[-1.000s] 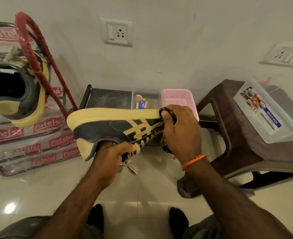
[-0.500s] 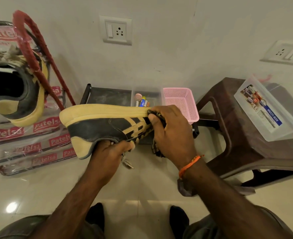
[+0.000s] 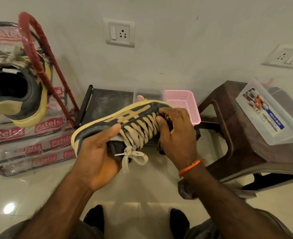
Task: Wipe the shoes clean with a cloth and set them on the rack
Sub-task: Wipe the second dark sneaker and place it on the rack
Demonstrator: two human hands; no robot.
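A black and yellow sneaker [image 3: 132,118] with beige laces is held in mid-air in front of me, laces turned up toward the camera. My left hand [image 3: 97,152] grips its heel end from below, thumb across the side. My right hand [image 3: 176,130] holds a dark cloth [image 3: 161,149] pressed against the toe end and the laces; most of the cloth is hidden under the hand. The matching sneaker [image 3: 18,94] sits at the upper left on the red-framed rack [image 3: 37,54], opening toward me.
A low black tray [image 3: 106,102] with small items and a pink basket [image 3: 185,106] stand by the wall. A brown plastic stool [image 3: 242,149] on the right carries a clear multi-box [image 3: 266,112]. Wrapped Patelsa packs [image 3: 21,135] are stacked at the left.
The held sneaker has been rolled from sole-up to laces-up. My left hand has shifted its grip to the heel, and my right hand with the cloth has moved onto the toe and laces.
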